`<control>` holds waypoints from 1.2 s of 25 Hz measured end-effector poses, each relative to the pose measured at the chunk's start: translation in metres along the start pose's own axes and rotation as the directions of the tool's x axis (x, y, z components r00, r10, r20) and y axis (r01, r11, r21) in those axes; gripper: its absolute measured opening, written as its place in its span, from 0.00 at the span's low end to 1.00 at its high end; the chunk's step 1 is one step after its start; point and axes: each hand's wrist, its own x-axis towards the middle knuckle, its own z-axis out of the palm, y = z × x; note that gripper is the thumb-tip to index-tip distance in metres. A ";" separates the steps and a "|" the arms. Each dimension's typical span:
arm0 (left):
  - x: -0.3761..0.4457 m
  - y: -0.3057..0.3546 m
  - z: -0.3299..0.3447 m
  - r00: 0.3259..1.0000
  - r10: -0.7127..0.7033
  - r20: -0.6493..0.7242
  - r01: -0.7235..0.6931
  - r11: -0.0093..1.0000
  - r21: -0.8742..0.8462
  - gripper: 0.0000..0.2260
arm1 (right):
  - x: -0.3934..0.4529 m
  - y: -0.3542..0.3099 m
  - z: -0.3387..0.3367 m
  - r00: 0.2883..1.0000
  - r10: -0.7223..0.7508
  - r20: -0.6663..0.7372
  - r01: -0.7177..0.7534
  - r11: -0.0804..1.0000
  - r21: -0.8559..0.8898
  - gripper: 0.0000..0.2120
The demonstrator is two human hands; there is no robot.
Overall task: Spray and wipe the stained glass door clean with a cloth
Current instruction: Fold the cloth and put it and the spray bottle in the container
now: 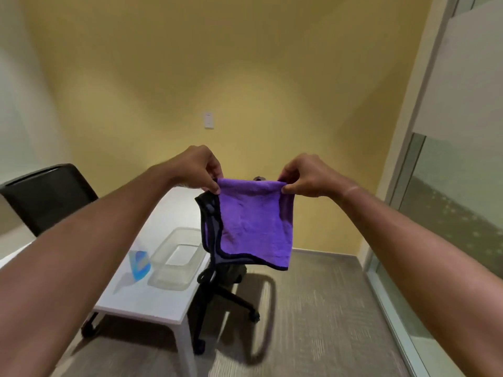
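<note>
A purple cloth (253,224) with a dark trim hangs folded in the air in front of me. My left hand (200,168) pinches its upper left corner and my right hand (303,176) pinches its upper right corner, so the top edge is stretched between them. The glass door (451,202) stands at the right, frosted in its upper part and clear lower down. A blue, translucent spray bottle (139,265) stands on the white table (152,303), below and left of the cloth.
A clear plastic container (177,258) sits on the table beside the bottle. One black chair (46,197) is behind the table at the left; another (226,289) on wheels stands partly under the table's right side. Carpeted floor stretches toward the door.
</note>
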 end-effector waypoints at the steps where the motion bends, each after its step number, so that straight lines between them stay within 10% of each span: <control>1: -0.005 -0.017 -0.007 1.000 -0.010 -0.009 0.010 1.000 0.006 0.08 | 0.012 -0.012 0.010 1.000 -0.018 0.015 0.018 1.000 0.003 0.08; 17: 0.020 -0.213 -0.089 0.960 0.222 -0.171 -0.220 0.975 0.032 0.12 | 0.207 -0.126 0.140 0.965 -0.224 -0.136 0.241 0.962 0.126 0.15; 30: 0.130 -0.260 -0.082 0.928 0.233 -0.291 -0.267 0.960 -0.081 0.11 | 0.352 -0.089 0.192 0.925 -0.345 -0.157 0.379 0.846 0.374 0.13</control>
